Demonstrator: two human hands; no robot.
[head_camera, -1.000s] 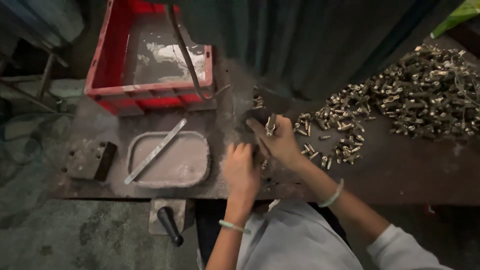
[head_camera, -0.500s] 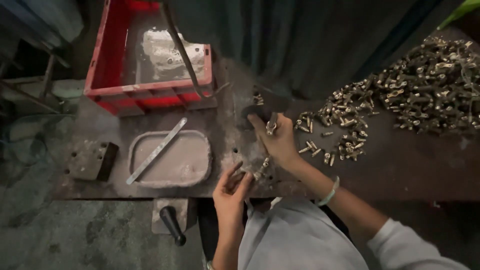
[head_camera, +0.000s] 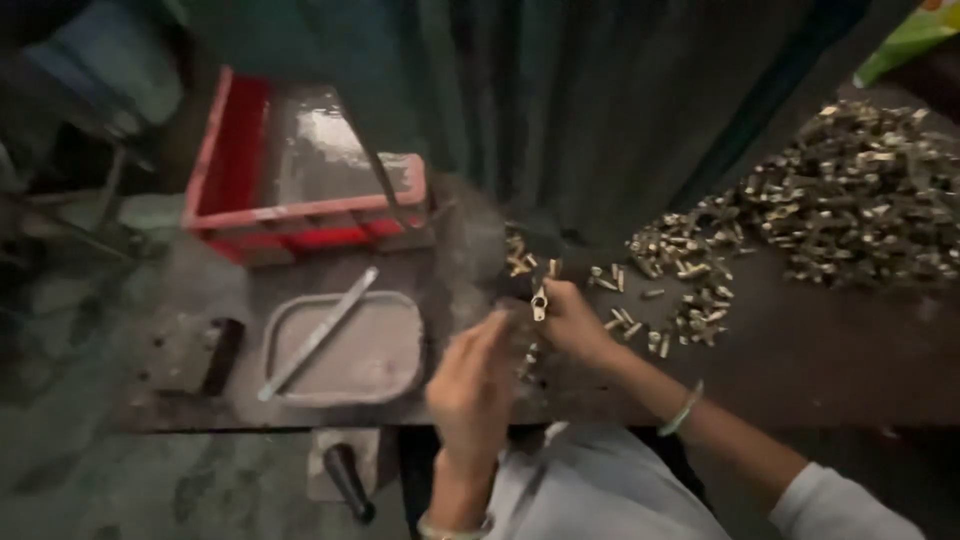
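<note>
Since half a second ago the left hand (head_camera: 470, 385) has risen from the table edge toward the middle of the frame, and the view has tipped so the big heap of brass parts (head_camera: 850, 200) now fills the upper right.

What could go wrong: the small brass piece (head_camera: 539, 303) is held only by fingertips above the dark table (head_camera: 800, 350), and I judge it could slip and drop among the loose bits (head_camera: 680, 300) scattered just right of centre, where it would be hard to tell apart. The blur and dim light would make that more likely.

The right hand (head_camera: 572, 322), at centre, is mostly closed, its fingertips pinching the small brass piece, which stands upright just above the knuckles. The left hand, lower centre, is half curled with fingers loosely together, reaching toward the right hand; whether it holds anything I cannot tell, since its palm faces away.

Left of the hands lies a grey oval tray (head_camera: 345, 350) with a flat metal strip (head_camera: 318, 332) resting across it, and a red crate (head_camera: 300, 190) sits in the upper left.
</note>
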